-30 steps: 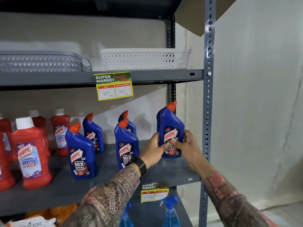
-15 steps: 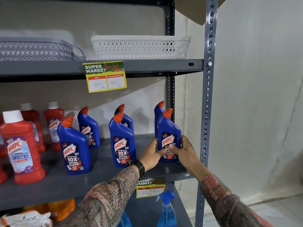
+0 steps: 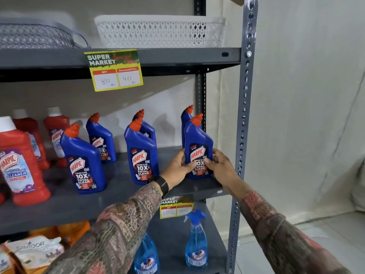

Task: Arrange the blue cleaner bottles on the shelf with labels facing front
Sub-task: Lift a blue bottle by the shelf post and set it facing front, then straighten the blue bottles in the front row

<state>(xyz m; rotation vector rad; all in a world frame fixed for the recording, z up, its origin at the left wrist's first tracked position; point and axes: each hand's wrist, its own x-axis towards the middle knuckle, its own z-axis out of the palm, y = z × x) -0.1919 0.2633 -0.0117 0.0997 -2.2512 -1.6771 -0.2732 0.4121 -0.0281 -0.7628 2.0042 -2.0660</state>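
Several blue cleaner bottles with orange caps stand on the grey middle shelf [image 3: 118, 196]. The rightmost front bottle [image 3: 197, 139] stands upright at the shelf's right end, its label facing front. My left hand [image 3: 177, 169] grips its left side and my right hand [image 3: 221, 167] grips its right side, both thumbs on the label. Another blue bottle [image 3: 186, 115] stands right behind it, mostly hidden. Further left stand a front bottle [image 3: 141, 153] with one behind it [image 3: 146, 127], then a tilted-looking front bottle [image 3: 83, 161] and a back one [image 3: 100, 141]; their labels face front.
Red cleaner bottles [image 3: 19, 163] fill the shelf's left part. The grey upright post [image 3: 244, 115] stands just right of my hands. A white basket [image 3: 160, 32] and a grey basket [image 3: 35, 36] sit on the upper shelf. Blue spray bottles [image 3: 195, 244] stand below.
Both hands have brought the rightmost bottle down from a raised position to stand on the shelf in front of another blue bottle. The camera has moved closer and tilted down slightly.
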